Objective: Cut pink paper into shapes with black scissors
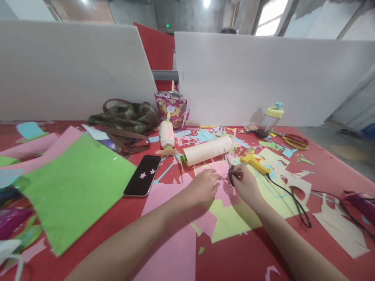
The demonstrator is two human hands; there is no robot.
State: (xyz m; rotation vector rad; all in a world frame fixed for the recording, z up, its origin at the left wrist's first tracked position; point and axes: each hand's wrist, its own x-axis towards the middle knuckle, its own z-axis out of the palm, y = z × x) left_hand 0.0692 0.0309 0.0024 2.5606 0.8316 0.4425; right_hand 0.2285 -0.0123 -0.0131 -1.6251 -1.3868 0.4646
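My right hand (247,181) grips a pair of scissors (230,171) by the dark handles, with the blades pointing up and away from me. Just to the left, my left hand (205,185) is closed, its fingertips pinched together close to the scissors. Whatever those fingertips hold is too small to make out against the pink paper (227,195) below. Beyond both hands lies a cream paper-covered roll (208,150) with a green end. A yellow glue gun (255,163) rests right of the scissors, on pale yellow paper (234,224).
Left are a phone (143,175) with two pink stars on it and a large green sheet (76,187). Farther back stand a small cream bottle shape (167,134), a snack bag (172,109), a plaid bag (129,117) and a lidded cup (270,120). Red-handled pliers (295,140) lie right.
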